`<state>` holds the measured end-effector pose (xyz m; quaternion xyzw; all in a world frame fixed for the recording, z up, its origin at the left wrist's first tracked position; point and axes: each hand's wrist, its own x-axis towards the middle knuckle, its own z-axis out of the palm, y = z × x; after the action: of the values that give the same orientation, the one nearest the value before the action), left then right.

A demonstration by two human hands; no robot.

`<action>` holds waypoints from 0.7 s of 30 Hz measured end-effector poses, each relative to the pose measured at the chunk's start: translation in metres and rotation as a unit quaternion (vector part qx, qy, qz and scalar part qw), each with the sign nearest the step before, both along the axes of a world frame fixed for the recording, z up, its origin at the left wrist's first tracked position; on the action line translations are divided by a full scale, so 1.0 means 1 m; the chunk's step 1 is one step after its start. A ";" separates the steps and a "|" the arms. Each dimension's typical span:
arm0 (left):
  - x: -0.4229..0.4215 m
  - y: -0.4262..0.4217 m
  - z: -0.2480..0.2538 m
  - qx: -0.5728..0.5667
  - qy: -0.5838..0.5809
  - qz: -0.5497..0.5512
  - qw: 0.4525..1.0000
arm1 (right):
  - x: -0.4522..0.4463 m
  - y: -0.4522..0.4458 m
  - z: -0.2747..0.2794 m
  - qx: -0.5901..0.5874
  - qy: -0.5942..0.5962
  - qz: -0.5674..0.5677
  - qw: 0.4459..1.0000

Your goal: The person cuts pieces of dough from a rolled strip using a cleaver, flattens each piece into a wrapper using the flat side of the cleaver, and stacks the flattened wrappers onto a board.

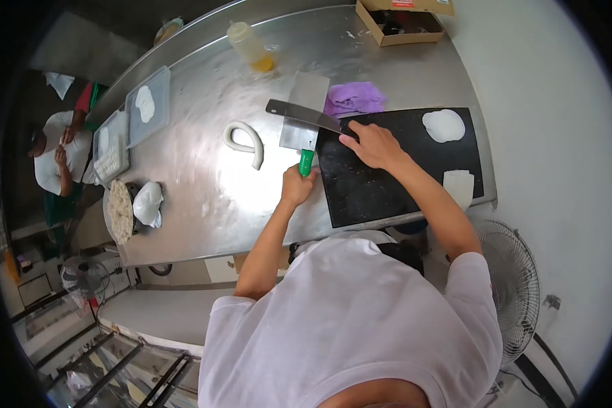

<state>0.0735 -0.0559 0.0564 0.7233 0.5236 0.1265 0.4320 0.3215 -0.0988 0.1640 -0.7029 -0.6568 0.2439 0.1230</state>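
Note:
My left hand [298,185] is closed around the green handle of a cleaver [299,134], its broad rectangular blade pointing away from me. Above it, a long, narrow metal blade [304,113] with a hole near its far end crosses over the cleaver. My right hand [375,145] grips that blade's near end, at the upper left part of a black mat [381,190]; its handle is hidden. Left of the cleaver, a bent rope of pale dough [243,144] lies on the steel table [197,204].
Flat white dough pieces [444,126] lie at the mat's right side. Behind it are a purple cloth [353,99], a squeeze bottle [250,46] with yellow liquid and a cardboard box [404,30]. Plastic containers [148,107] stand left; beyond is another person [62,153]. A fan [513,289] stands right.

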 end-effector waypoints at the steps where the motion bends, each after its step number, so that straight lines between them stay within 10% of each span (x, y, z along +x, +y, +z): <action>1: -0.001 -0.002 -0.003 0.017 -0.005 0.007 1.000 | -0.001 0.002 0.005 0.004 -0.008 -0.041 0.999; 12: 0.007 -0.017 0.003 0.066 -0.037 0.029 0.997 | -0.006 -0.030 0.039 -0.038 -0.106 0.132 0.985; 18: 0.005 -0.024 0.009 0.026 -0.042 0.043 0.998 | 0.024 -0.006 0.011 0.099 -0.030 -0.052 0.993; 21: -0.006 -0.028 0.007 0.050 -0.050 0.056 0.996 | 0.006 -0.029 0.017 0.022 -0.077 0.125 0.989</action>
<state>0.0670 -0.0844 0.0634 0.7063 0.5344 0.2124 0.4129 0.3277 -0.1273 0.1806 -0.6294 -0.7520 0.1879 0.0556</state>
